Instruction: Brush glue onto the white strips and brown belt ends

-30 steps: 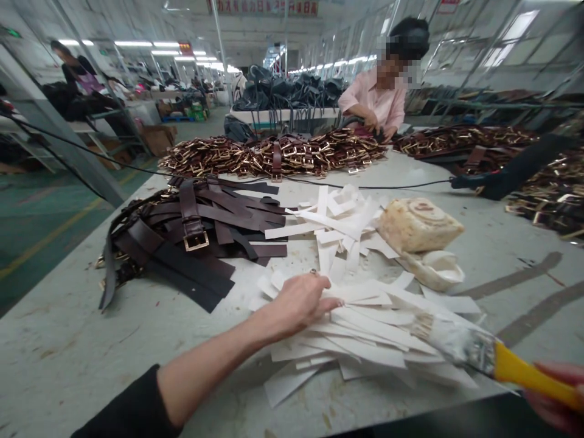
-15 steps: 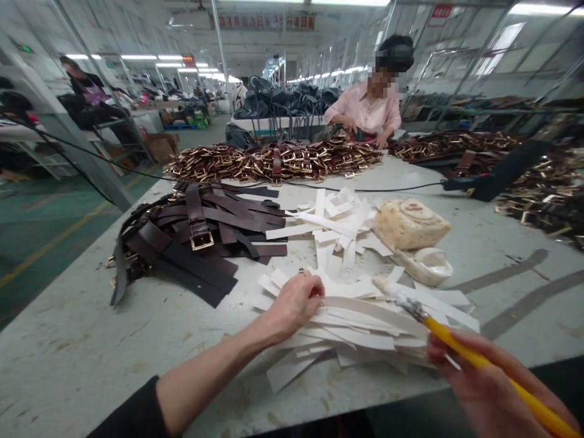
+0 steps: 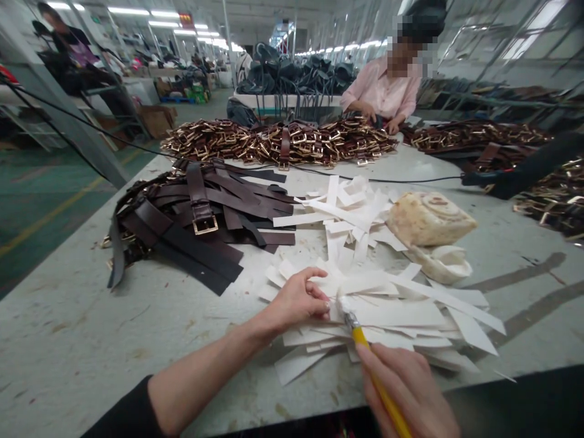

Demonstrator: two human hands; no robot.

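My right hand (image 3: 406,389) grips a brush with a yellow handle (image 3: 387,398) and a metal collar. The whitish brush head (image 3: 347,306) rests on the pile of white strips (image 3: 406,313), close to the fingertips of the other hand. Curled over the left end of that pile, my left hand (image 3: 303,296) has its fingertips closed at a white strip; the exact hold is partly hidden. Behind the pile sits a stained, yellowish-white container (image 3: 431,219), with a pale open cup-like part (image 3: 442,263) in front of it.
Dark brown belt straps (image 3: 196,213) with gold buckles lie at the left. A second heap of white strips (image 3: 349,213) is farther back. Buckled belts (image 3: 292,143) line the table's far side, crossed by a black cable (image 3: 387,180). A co-worker (image 3: 385,91) in pink works beyond.
My right hand has brought the brush leftward from the pile's right side to beside my left hand. The curved strip seen earlier now lies flatter. The view has shifted slightly.
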